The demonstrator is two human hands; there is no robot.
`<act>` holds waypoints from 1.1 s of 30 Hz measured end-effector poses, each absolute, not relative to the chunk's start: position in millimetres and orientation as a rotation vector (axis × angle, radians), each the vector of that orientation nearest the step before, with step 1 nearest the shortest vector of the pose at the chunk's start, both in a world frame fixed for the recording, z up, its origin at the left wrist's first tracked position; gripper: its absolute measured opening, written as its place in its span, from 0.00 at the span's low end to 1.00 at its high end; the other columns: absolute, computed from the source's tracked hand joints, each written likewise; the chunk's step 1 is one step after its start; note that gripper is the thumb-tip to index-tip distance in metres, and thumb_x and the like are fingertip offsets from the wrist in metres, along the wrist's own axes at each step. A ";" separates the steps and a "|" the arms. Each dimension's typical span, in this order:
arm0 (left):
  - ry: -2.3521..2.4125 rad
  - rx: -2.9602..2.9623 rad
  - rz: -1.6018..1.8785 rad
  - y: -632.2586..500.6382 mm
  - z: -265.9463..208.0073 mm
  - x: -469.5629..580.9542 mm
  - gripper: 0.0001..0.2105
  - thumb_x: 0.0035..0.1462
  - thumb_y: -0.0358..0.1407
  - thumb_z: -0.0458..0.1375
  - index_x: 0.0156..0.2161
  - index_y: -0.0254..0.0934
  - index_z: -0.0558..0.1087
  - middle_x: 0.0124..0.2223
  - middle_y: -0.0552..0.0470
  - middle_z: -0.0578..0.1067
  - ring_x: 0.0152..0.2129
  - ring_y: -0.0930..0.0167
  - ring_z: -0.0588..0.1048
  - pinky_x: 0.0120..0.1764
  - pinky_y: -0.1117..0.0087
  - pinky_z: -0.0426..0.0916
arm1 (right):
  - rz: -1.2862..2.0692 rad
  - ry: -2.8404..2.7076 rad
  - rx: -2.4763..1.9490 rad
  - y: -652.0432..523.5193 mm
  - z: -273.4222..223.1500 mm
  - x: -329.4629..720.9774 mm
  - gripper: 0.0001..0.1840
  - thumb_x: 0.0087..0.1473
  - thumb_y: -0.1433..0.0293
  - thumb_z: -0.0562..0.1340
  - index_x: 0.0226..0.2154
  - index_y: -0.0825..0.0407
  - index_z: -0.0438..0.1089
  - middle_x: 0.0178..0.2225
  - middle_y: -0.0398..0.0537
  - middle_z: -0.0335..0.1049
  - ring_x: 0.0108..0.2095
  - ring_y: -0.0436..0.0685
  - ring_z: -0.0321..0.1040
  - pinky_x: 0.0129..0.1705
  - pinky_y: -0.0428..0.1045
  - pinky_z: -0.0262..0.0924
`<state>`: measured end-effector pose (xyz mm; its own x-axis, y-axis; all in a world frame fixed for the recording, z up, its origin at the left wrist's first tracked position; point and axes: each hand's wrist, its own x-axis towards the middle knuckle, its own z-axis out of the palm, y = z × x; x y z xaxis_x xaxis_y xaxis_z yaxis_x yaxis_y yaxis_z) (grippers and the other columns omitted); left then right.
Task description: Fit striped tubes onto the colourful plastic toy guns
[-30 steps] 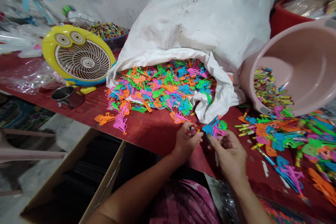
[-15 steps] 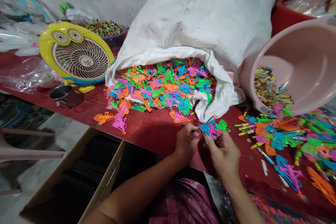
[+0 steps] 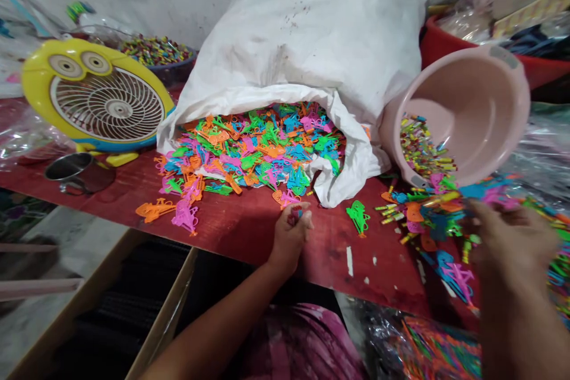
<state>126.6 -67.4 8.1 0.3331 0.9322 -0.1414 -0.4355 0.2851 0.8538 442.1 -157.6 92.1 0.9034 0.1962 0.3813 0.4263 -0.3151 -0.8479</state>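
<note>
My left hand (image 3: 287, 243) is closed above the table's front part, around a few small shiny dark-red and blue pieces (image 3: 295, 214), like the ends of little wrapped tubes. My right hand (image 3: 512, 243) is at the right, smeared by motion, over a pile of colourful plastic pieces and striped tubes (image 3: 445, 219). Its fingers are too blurred to show whether they hold anything. A lone green plastic piece (image 3: 357, 217) lies on the red table between my hands. Many small plastic pieces (image 3: 258, 145) in orange, pink, blue and green spill from the white sack (image 3: 312, 29).
A pink tub (image 3: 472, 107) lies tipped with striped tubes inside. At the left stand a yellow fan (image 3: 111, 104) and a metal cup (image 3: 80, 172). An open cardboard box (image 3: 164, 309) is below the table's edge. A red basin (image 3: 538, 68) stands behind the tub.
My right hand has left my left hand and swung right to the pile. The blue and pink pieces are gone from between my hands. The view has shifted right.
</note>
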 end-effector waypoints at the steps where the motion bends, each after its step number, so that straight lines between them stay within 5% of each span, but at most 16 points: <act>1: 0.738 0.769 1.045 -65.1 9.4 124.4 0.16 0.56 0.41 0.63 0.46 0.35 0.69 0.26 0.58 0.67 0.19 0.79 0.60 0.23 0.78 0.56 | -0.260 -0.337 -2.031 -159.1 102.7 463.8 0.26 0.41 0.56 0.72 0.36 0.60 0.75 0.28 0.63 0.72 0.24 0.63 0.69 0.24 0.58 0.58; 3: 0.735 0.698 1.066 -61.9 10.5 120.4 0.16 0.54 0.40 0.65 0.45 0.35 0.69 0.27 0.58 0.67 0.19 0.79 0.61 0.24 0.78 0.57 | -0.477 -0.261 -2.337 -160.5 118.4 485.4 0.36 0.35 0.59 0.75 0.43 0.67 0.74 0.39 0.80 0.70 0.39 0.79 0.71 0.32 0.67 0.59; 5: 0.733 0.667 1.063 -60.4 9.7 117.2 0.15 0.54 0.41 0.64 0.43 0.34 0.70 0.27 0.57 0.69 0.20 0.78 0.63 0.24 0.77 0.58 | -0.817 -0.416 -2.420 -159.2 120.3 476.6 0.42 0.35 0.63 0.75 0.51 0.69 0.69 0.49 0.86 0.64 0.51 0.86 0.62 0.43 0.74 0.57; 7: 0.733 0.690 1.043 -59.9 8.5 114.9 0.15 0.55 0.42 0.63 0.42 0.33 0.71 0.28 0.55 0.70 0.21 0.77 0.65 0.25 0.77 0.58 | -1.001 -0.845 -2.258 -154.7 105.0 447.2 0.36 0.45 0.66 0.68 0.55 0.64 0.66 0.50 0.78 0.66 0.54 0.80 0.62 0.49 0.72 0.57; 9: 0.736 0.736 1.010 -59.7 8.0 113.1 0.17 0.56 0.44 0.63 0.43 0.32 0.72 0.30 0.53 0.72 0.21 0.77 0.66 0.25 0.76 0.59 | -0.779 -1.482 -2.063 -147.0 77.9 413.1 0.23 0.55 0.70 0.58 0.54 0.57 0.68 0.47 0.65 0.71 0.50 0.70 0.67 0.49 0.65 0.63; 12: 0.730 0.783 0.974 -59.2 9.0 111.0 0.19 0.55 0.46 0.64 0.45 0.32 0.72 0.31 0.52 0.73 0.21 0.76 0.67 0.25 0.75 0.60 | -0.303 -2.164 -1.894 -134.7 39.4 378.3 0.26 0.55 0.79 0.49 0.53 0.53 0.69 0.53 0.58 0.69 0.53 0.63 0.66 0.54 0.61 0.62; 15: 0.725 0.841 0.972 -60.0 10.3 111.7 0.17 0.55 0.46 0.63 0.40 0.33 0.71 0.28 0.53 0.73 0.20 0.76 0.67 0.26 0.75 0.60 | -0.080 -2.334 -1.857 -130.9 26.3 365.3 0.27 0.56 0.78 0.51 0.58 0.54 0.65 0.58 0.57 0.64 0.56 0.63 0.62 0.57 0.60 0.60; 21: 0.701 0.914 0.915 -69.2 11.8 130.1 0.10 0.56 0.40 0.61 0.35 0.34 0.68 0.26 0.53 0.73 0.19 0.77 0.67 0.24 0.77 0.59 | 0.032 -2.309 -1.806 -145.0 30.3 345.5 0.19 0.63 0.64 0.55 0.55 0.49 0.68 0.48 0.55 0.69 0.46 0.61 0.66 0.48 0.57 0.64; 25: 0.732 0.939 0.883 -72.7 14.8 140.4 0.08 0.55 0.38 0.60 0.34 0.33 0.69 0.23 0.54 0.71 0.18 0.77 0.66 0.23 0.77 0.59 | 0.003 -2.046 -1.805 -150.8 21.6 335.3 0.16 0.64 0.63 0.54 0.49 0.50 0.71 0.37 0.52 0.71 0.37 0.58 0.68 0.41 0.53 0.64; 33: 0.700 0.930 0.855 -75.8 15.4 144.9 0.12 0.52 0.38 0.61 0.40 0.32 0.72 0.24 0.54 0.73 0.19 0.75 0.69 0.25 0.77 0.62 | 0.194 -1.253 -1.712 -152.1 36.1 289.7 0.10 0.62 0.63 0.57 0.39 0.51 0.71 0.30 0.44 0.70 0.29 0.53 0.67 0.32 0.47 0.61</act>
